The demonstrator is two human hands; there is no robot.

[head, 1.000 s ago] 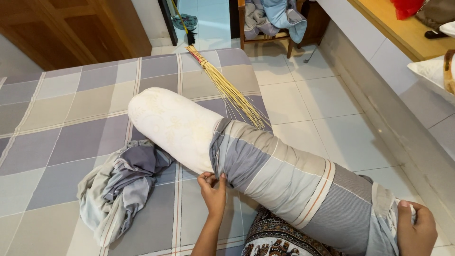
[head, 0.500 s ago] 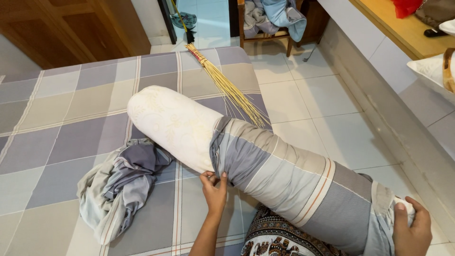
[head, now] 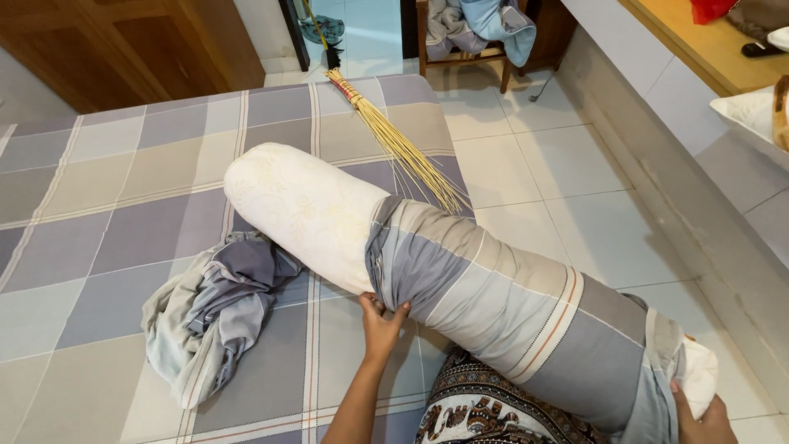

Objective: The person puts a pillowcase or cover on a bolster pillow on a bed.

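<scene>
- A crumpled grey cloth (head: 215,316) lies on the checked bed (head: 99,205) at about 8 o'clock from the long bolster pillow (head: 312,214). It has not moved in the last second.
- The bolster pillow lies slanted across the bed, its bare cream end pointing to 10 o'clock. About as much cream shows now as a moment ago.
- The left hand (head: 380,322) is under the pillow, right at the open edge of the striped pillow cover (head: 509,304). Its grip is pinching that edge, fingers curled into the cloth. It has stayed at that spot.
- A straw broom (head: 394,140) lies on the bed at 12 o'clock, its tips just beside the cover.
- The right hand (head: 703,415) is at 4 o'clock, at the pillow's far end. A second ago it lay more to the side; now it has come in under the end. Its grip is closed round the bunched cover there.
- So both hands hold the cover, one at each end, and the pillow is a bit more than half inside it.
- A chair with clothes (head: 477,29) stands at 1 o'clock, well apart.
</scene>
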